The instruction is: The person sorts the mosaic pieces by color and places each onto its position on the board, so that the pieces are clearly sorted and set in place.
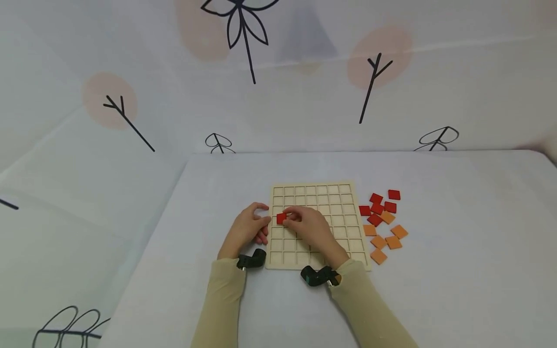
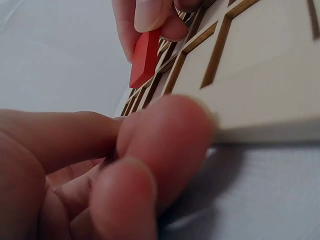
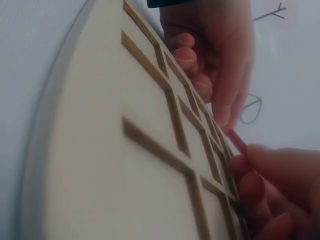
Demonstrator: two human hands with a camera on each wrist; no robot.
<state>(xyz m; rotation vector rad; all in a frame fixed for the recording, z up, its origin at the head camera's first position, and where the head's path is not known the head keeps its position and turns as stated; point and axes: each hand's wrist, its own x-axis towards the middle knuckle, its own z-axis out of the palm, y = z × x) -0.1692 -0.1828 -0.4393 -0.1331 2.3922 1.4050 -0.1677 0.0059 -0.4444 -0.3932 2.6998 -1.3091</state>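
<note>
My right hand (image 1: 311,227) pinches a small red square tile (image 1: 281,219) between thumb and fingertips, over the left columns of the wooden grid board (image 1: 313,184). Seen from the left wrist, the red tile (image 2: 145,57) is tilted and raised above the board's compartments. My left hand (image 1: 248,227) lies at the board's left edge with loosely bent fingers, holding no tile. Its fingertips (image 2: 170,135) come right up to the board's side. In the right wrist view the tile (image 3: 237,141) shows edge-on, close to the left hand's fingers.
Right of the board lie several loose red tiles (image 1: 394,195) and several orange tiles (image 1: 393,242), some overlapping. The white cloth-covered table (image 1: 457,251) meets a patterned cloth backdrop (image 1: 304,106) at its far edge. A dark wrist camera (image 1: 256,259) sits on the left wrist.
</note>
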